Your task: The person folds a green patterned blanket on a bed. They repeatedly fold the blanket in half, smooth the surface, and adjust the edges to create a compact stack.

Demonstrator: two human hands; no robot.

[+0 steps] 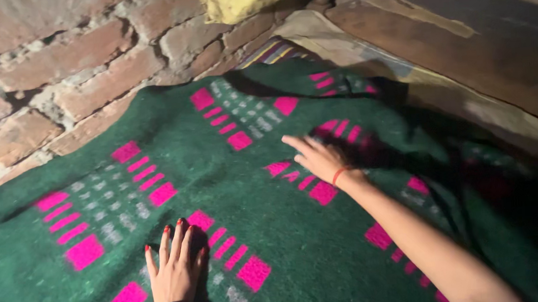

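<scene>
Fingers [173,241] of my left hand [176,276] lie spread, palm flat on the green blanket [269,257] with pink blocks; my right hand [321,159] is likewise open and flat further up, pinching nothing. I'd judge the blanket, running up against the brick wall [59,77], could bunch or snag on the rough bricks if I push too hard. No packages, labels or signs in view; only a yellow cloth [235,1] on the wall's top
</scene>
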